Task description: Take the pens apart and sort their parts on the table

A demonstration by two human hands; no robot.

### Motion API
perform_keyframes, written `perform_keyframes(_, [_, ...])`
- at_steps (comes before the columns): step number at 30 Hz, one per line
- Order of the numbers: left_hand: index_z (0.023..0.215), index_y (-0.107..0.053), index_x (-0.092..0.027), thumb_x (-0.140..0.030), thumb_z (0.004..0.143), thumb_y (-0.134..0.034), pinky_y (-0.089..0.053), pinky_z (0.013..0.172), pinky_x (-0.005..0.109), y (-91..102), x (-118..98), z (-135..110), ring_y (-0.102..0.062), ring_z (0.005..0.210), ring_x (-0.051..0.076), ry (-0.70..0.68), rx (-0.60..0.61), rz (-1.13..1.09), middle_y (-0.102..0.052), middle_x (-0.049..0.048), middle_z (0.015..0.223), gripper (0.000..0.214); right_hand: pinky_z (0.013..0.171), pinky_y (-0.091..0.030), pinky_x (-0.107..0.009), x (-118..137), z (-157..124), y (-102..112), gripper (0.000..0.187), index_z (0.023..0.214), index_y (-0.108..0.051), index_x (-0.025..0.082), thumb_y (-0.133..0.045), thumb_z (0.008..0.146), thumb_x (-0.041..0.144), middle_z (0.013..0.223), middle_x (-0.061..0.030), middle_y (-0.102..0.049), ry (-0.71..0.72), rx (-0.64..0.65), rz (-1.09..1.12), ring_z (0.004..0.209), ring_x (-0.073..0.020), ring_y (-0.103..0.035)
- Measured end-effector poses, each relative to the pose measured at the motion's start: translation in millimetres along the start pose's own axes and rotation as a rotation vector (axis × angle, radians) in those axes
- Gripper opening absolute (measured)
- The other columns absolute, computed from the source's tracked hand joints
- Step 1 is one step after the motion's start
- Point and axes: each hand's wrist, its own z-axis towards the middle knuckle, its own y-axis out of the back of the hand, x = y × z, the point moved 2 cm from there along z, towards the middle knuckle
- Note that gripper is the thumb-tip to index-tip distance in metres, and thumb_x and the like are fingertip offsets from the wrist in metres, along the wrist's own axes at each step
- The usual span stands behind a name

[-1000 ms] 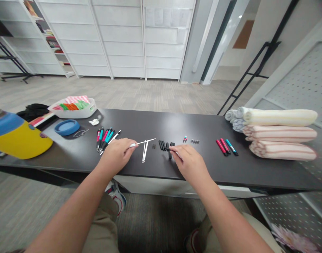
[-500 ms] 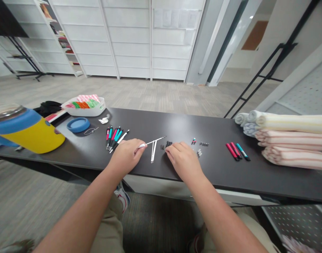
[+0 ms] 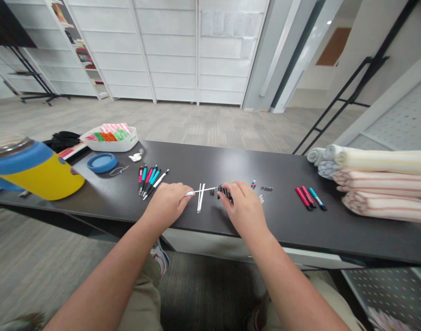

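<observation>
My left hand (image 3: 169, 200) is closed around a white pen barrel (image 3: 189, 194). A thin white refill (image 3: 206, 190) sticks out of the barrel to the right, its dark tip reaching close to my right fingertips. My right hand (image 3: 244, 202) pinches a small black pen grip (image 3: 219, 192) between thumb and fingers. Other black grips (image 3: 227, 192) lie partly hidden by those fingers. Between my hands, loose white refills (image 3: 201, 198) rest on the dark table. Tiny dark parts (image 3: 212, 192) sit just left of the black grips.
Assembled pens (image 3: 151, 181) lie left of my hands. Coloured barrels (image 3: 308, 198), springs (image 3: 267, 188) and small clear pieces (image 3: 261, 198) are on the right, before rolled towels (image 3: 386, 179). A yellow-blue jug (image 3: 41, 172), blue lid (image 3: 102, 162) and white basket (image 3: 117, 146) stand left.
My right hand has lifted a black grip slightly and tilted it towards the left. The refill in my left hand has levelled out, its tip now nearer the grip.
</observation>
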Motion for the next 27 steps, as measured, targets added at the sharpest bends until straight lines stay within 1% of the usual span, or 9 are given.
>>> perform_keyframes(2, [0.108,-0.072,-0.023,-0.031,0.106,-0.048,-0.041,0.080,0.038,-0.8,-1.8,0.6,-0.066,0.089,0.024,-0.034,0.027,0.019,-0.072,0.0055,0.094,0.025,0.090,-0.048,-0.039,-0.2,-0.1,1.2,0.021,0.122,-0.066,0.019,-0.060,0.103,0.026,0.111,-0.0104,-0.069,0.016,-0.001,0.007,0.101,-0.0256,-0.062])
perform_keyframes(3, [0.108,-0.072,-0.023,-0.031,0.106,-0.048,-0.041,0.080,0.038,-1.0,-2.1,0.8,-0.066,0.089,0.024,-0.045,0.037,0.025,-0.072,0.0056,0.095,0.025,0.089,-0.048,-0.039,-0.6,-0.1,0.9,0.020,0.121,-0.067,0.020,-0.059,0.103,0.026,0.111,-0.0100,-0.069,0.029,0.015,0.001,0.101,-0.0254,-0.062])
perform_keyframes(6, [0.109,-0.072,-0.023,-0.031,0.106,-0.047,-0.041,0.081,0.038,-0.5,1.6,1.0,-0.066,0.090,0.024,-0.042,0.035,0.035,-0.072,0.0058,0.095,0.027,0.087,-0.048,-0.038,-2.2,0.0,-1.0,0.015,0.107,-0.071,0.021,-0.057,0.104,0.025,0.106,-0.0086,-0.070,0.045,0.049,-0.017,0.097,-0.0242,-0.061])
perform_keyframes(10, [0.109,-0.072,-0.022,-0.034,0.106,-0.046,-0.044,0.083,0.037,2.5,15.8,-0.6,-0.068,0.093,0.024,0.029,0.003,0.032,-0.073,0.0059,0.096,0.028,0.087,-0.048,-0.038,-4.1,0.2,-3.0,0.014,0.104,-0.072,0.019,-0.058,0.104,0.024,0.105,-0.0089,-0.070,0.022,0.053,-0.027,0.098,-0.0244,-0.060])
perform_keyframes(13, [0.106,-0.073,-0.021,-0.035,0.106,-0.046,-0.045,0.086,0.036,5.4,25.2,-2.6,-0.068,0.098,0.024,0.110,-0.034,0.019,-0.075,0.0065,0.101,0.030,0.086,-0.047,-0.037,-4.8,0.0,-4.8,0.015,0.107,-0.072,0.019,-0.058,0.104,0.023,0.107,-0.0092,-0.071,0.012,0.060,-0.039,0.098,-0.0246,-0.060])
perform_keyframes(15, [0.104,-0.073,-0.022,-0.036,0.105,-0.046,-0.046,0.087,0.036,6.7,27.7,-3.8,-0.069,0.101,0.025,0.151,-0.050,0.015,-0.076,0.0066,0.103,0.030,0.086,-0.046,-0.037,-4.6,-0.4,-6.6,0.016,0.110,-0.072,0.020,-0.058,0.104,0.022,0.109,-0.0085,-0.072,0.028,0.092,-0.054,0.098,-0.0243,-0.059])
perform_keyframes(18, [0.102,-0.073,-0.023,-0.036,0.105,-0.047,-0.046,0.089,0.036,7.1,25.8,-4.6,-0.069,0.101,0.025,0.167,-0.053,-0.002,-0.076,0.0061,0.104,0.029,0.089,-0.043,-0.038,-1.8,0.1,-8.9,0.018,0.116,-0.071,0.023,-0.059,0.103,0.019,0.114,-0.0059,-0.073,0.085,0.162,-0.075,0.102,-0.0240,-0.058])
perform_keyframes(21, [0.102,-0.072,-0.023,-0.036,0.105,-0.049,-0.047,0.090,0.036,6.1,21.6,-5.0,-0.069,0.099,0.024,0.157,-0.050,-0.029,-0.076,0.0056,0.102,0.027,0.090,-0.041,-0.038,4.0,3.6,-9.0,0.019,0.117,-0.070,0.024,-0.060,0.102,0.018,0.116,-0.0043,-0.073,0.122,0.206,-0.105,0.104,-0.0242,-0.056])
perform_keyframes(27, [0.101,-0.071,-0.023,-0.035,0.105,-0.049,-0.046,0.088,0.035,2.9,16.9,-6.1,-0.069,0.099,0.023,0.145,-0.034,-0.041,-0.075,0.0044,0.101,0.025,0.085,-0.037,-0.039,15.9,15.6,-11.2,0.015,0.113,-0.071,0.026,-0.060,0.103,0.024,0.110,-0.0053,-0.073,0.149,0.256,-0.173,0.104,-0.0253,-0.054])
